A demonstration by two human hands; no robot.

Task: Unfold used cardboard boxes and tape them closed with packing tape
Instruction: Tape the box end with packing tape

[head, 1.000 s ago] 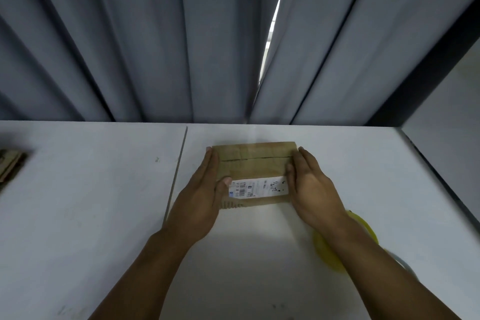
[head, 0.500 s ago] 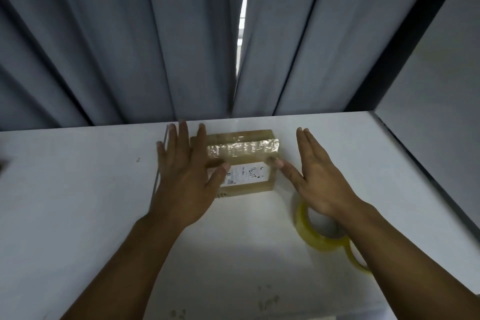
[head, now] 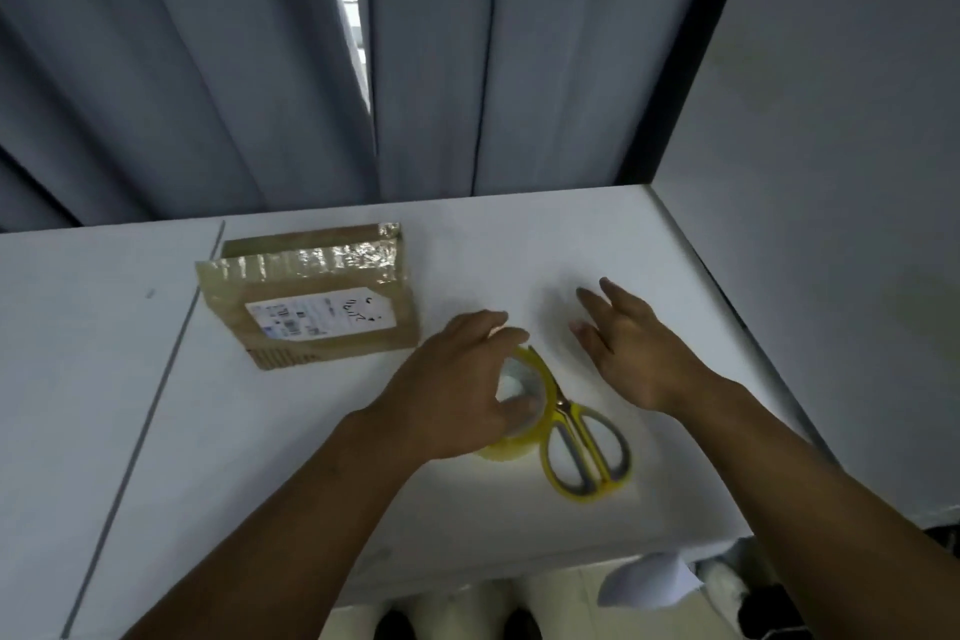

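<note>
Table (head: 104, 379) left of box (head: 311, 296) bare; scissors (head: 563, 405) against tape roll (head: 506, 450) right side; curtain (head: 208, 68) close behind box.

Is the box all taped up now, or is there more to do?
One seam looks done: a shiny tape strip runs across the cardboard box, which lies flat on the table. In hand: the left hand grips the tape roll beside the scissors; the right hand hovers open, holding nothing. Left: maybe more taping, since the box's underside is hidden.

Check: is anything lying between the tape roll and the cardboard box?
Nothing visible. Only bare table separates the tape roll, in the left hand grip, from the cardboard box. The scissors lie on the roll's right.
</note>
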